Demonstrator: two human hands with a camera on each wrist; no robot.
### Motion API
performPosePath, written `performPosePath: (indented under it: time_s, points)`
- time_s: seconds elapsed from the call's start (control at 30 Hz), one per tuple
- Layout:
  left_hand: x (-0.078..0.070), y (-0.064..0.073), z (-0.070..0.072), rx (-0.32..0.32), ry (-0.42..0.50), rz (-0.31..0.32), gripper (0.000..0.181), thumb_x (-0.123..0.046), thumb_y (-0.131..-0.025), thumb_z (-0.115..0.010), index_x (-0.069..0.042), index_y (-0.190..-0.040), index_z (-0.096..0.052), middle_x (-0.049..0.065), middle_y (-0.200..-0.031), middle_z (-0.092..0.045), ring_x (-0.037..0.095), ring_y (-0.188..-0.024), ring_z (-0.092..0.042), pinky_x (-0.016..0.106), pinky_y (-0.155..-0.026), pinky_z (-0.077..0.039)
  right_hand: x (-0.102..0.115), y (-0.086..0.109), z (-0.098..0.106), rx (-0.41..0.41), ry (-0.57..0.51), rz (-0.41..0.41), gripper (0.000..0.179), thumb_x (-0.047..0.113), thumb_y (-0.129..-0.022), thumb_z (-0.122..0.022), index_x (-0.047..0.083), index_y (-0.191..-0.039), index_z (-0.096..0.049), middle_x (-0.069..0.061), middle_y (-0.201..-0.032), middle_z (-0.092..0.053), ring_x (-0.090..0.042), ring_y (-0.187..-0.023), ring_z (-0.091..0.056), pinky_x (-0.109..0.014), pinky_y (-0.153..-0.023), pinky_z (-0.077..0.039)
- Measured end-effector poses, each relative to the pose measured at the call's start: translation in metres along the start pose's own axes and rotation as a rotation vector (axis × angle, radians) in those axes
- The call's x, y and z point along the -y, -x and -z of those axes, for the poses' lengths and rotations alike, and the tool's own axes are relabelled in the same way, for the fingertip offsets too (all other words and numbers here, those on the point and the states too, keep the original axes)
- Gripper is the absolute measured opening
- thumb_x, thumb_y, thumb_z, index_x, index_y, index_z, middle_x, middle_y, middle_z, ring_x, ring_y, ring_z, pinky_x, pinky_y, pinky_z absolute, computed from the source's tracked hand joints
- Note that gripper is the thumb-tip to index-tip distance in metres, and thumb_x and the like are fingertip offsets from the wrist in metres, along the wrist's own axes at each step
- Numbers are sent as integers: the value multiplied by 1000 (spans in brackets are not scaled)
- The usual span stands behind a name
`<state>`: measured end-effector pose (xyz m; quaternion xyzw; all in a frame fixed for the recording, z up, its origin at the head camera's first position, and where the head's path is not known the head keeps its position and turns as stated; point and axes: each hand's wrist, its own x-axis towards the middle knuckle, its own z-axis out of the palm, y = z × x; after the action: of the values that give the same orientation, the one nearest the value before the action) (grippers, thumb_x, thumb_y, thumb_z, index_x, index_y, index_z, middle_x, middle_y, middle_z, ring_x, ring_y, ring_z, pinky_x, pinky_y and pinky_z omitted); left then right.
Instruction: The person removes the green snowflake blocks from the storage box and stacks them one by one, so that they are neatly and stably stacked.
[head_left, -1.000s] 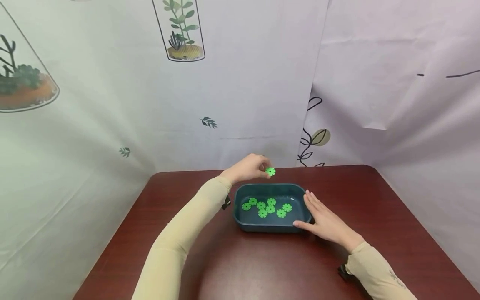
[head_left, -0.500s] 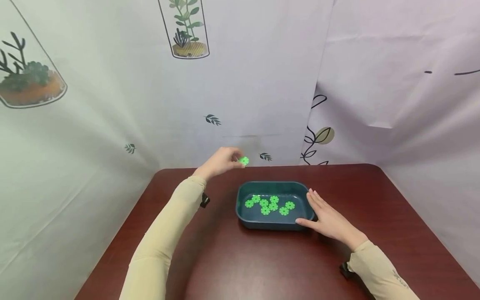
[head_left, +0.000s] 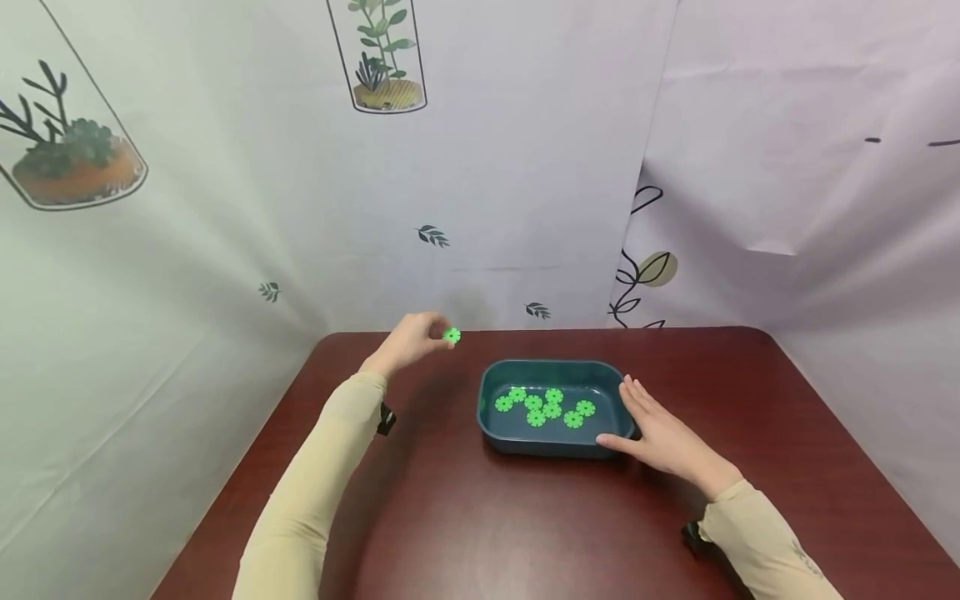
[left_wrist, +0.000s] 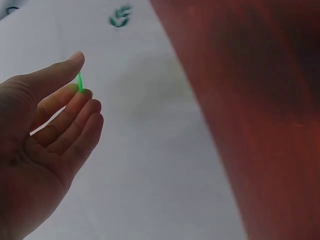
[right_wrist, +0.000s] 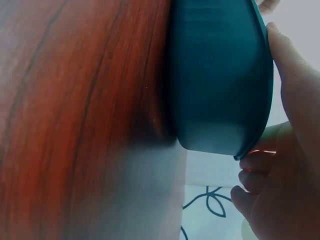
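My left hand (head_left: 411,340) is over the far part of the table, left of the dark teal basin (head_left: 555,446). Thumb and fingers pinch a small green flower-shaped disc (head_left: 452,335). Seen from the left wrist, that disc (left_wrist: 80,82) is edge-on between thumb tip and fingertips. Inside the basin several more green discs (head_left: 536,417) lie scattered on its floor, some overlapping. At the basin's right end, my right hand (head_left: 667,437) rests on the rim with fingers extended and thumb spread along the near side. The right wrist view shows the basin's outer wall (right_wrist: 220,75) beside this hand.
The basin stands on a reddish-brown wooden table (head_left: 465,525). A pale curtain (head_left: 525,167) printed with plants hangs behind the table's far edge and along both sides.
Pinching the green disc, my left hand has moved left from above the basin's far rim, past its left end. My right hand stays at the basin. The head view has shifted slightly.
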<state>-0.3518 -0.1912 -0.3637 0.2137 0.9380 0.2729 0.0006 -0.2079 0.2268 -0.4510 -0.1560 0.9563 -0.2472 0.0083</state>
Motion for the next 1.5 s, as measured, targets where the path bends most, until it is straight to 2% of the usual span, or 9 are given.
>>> performPosePath:
  time_s: [0.27,0.47,0.63,1.0,1.5]
  points:
    - [34,7,-29,36,-88,49,31,-19,-93,-75,-2,-117,-68,13,-113,-68,30,-106,-64,46,-89,-53,0,0,4,13,-21,-24,117,75,-82,-63,-3,-158,-21,-23,-166,-10,-45,-150,-12,-66,-109,-32]
    - [48,13,-49,50,-93,91,28,-16,-90,-77,-1,-113,-69,14,-111,-69,29,-103,-65,46,-88,-53,1,1,2,16,-33,-27,116,73,-83,-65,-3,-158,-20,-23,-166,-11,-44,-151,-12,-65,-108,-33]
    - [56,13,-60,68,-109,124,26,-14,-89,-77,-1,-111,-70,14,-110,-69,30,-104,-65,46,-89,-53,2,2,1,20,-45,-33,114,71,-83,-66,-2,-159,-20,-22,-166,-11,-44,-150,-12,-66,-108,-33]
    - [62,8,-68,70,-88,152,27,-14,-89,-78,0,-111,-71,15,-109,-69,31,-102,-65,46,-87,-54,0,1,1,16,-23,-25,116,75,-83,-62,-2,-158,-21,-21,-166,-12,-43,-151,-13,-65,-109,-32]
    - [66,7,-70,70,-39,173,26,-12,-88,-77,0,-111,-71,15,-108,-69,28,-100,-65,44,-86,-55,2,0,2,19,-26,-34,116,76,-82,-63,-1,-159,-22,-22,-166,-12,-44,-150,-14,-66,-108,-32]
